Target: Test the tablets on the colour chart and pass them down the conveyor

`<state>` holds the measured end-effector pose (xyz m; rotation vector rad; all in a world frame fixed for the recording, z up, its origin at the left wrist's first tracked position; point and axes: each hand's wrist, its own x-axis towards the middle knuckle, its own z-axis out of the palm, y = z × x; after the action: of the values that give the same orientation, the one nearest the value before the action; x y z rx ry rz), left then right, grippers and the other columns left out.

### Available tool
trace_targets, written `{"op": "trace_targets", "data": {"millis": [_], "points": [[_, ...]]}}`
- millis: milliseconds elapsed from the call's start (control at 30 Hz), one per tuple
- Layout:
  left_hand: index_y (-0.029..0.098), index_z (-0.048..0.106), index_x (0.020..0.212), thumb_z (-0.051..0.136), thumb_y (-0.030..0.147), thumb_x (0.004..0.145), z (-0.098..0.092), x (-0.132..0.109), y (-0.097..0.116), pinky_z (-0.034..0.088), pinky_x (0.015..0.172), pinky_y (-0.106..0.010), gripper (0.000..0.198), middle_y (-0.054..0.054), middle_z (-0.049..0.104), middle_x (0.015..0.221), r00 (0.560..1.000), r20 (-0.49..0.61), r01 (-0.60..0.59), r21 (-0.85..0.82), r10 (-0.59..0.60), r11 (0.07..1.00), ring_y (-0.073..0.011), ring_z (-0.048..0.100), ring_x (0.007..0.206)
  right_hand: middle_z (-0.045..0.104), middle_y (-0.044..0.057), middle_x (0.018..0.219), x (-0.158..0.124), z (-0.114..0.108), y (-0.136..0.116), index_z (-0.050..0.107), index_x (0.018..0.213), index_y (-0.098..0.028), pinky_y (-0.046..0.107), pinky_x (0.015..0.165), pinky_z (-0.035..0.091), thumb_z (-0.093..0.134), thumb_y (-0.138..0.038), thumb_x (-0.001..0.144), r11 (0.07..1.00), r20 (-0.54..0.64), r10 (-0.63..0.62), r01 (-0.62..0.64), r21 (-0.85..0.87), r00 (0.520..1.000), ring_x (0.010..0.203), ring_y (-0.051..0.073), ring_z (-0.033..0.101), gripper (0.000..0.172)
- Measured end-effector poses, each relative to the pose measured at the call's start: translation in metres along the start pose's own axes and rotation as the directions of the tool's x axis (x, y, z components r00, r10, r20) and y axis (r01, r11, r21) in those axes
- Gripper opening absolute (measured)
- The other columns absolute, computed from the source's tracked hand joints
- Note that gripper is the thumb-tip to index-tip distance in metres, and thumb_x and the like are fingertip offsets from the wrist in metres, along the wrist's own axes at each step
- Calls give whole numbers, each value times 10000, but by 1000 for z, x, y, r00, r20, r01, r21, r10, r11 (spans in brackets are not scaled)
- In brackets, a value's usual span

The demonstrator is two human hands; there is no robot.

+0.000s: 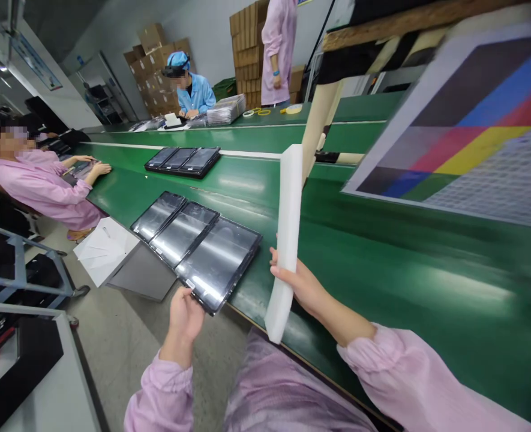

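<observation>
My right hand (299,285) is closed around a long white foam strip (291,204). The strip stands nearly upright over the table's near edge, slightly bent towards its lower end. At the near left corner of a black tray (242,268), my left hand (186,315) pinches the rim with thumb on top; its other fingers are partly hidden. Three glossy dark screens (218,258) lie side by side in this tray, whose near corner juts past the table edge.
A second black tray of screens (184,162) lies farther along the green table (382,276). A blurred colour-chart sheet (472,120) hangs at right beside a post (321,114). Co-workers sit at left (44,180) and across (195,90). A grey cart (22,258) stands lower left.
</observation>
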<state>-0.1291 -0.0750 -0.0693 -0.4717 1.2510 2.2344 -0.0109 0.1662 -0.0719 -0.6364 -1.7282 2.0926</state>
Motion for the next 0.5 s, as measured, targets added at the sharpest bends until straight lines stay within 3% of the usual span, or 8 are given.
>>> {"op": "trace_targets", "data": {"millis": [133, 200, 333, 500], "points": [[152, 657, 873, 551, 164, 731, 17, 24, 18, 547, 778, -388, 178, -59, 675, 792, 995, -20, -97, -80, 95, 992, -205, 648, 748, 469, 101, 1488, -21, -18, 0, 627, 920, -219, 486, 1005, 477, 848, -527, 630, 999, 143, 6, -11, 30, 990, 1251, 360, 557, 477], [154, 658, 979, 565, 236, 835, 27, 35, 22, 545, 793, -393, 190, -60, 682, 895, 984, -37, -178, -118, 175, 977, -196, 645, 794, 383, 116, 1569, -26, -24, 1, 624, 962, -218, 524, 1021, 478, 834, -551, 661, 997, 185, 20, -32, 65, 982, 1272, 375, 558, 495], [166, 608, 1181, 587, 443, 947, 44, 55, 15, 552, 811, -401, 364, -82, 648, 1128, 935, -93, -353, -174, 341, 919, -198, 641, 926, 460, 175, 1511, -31, -33, 10, 613, 967, -205, 586, 1067, 437, 817, -596, 680, 987, 169, 34, -60, 149, 985, 1256, 388, 579, 526], [181, 570, 1266, 596, 422, 954, 50, 72, 4, 566, 818, -407, 395, -93, 618, 1204, 868, -194, -490, -184, 457, 852, -209, 638, 972, 538, 188, 1433, -49, -52, 34, 658, 1056, -208, 591, 1051, 455, 773, -590, 747, 972, 233, 0, -55, 229, 973, 1221, 380, 607, 505]]}}
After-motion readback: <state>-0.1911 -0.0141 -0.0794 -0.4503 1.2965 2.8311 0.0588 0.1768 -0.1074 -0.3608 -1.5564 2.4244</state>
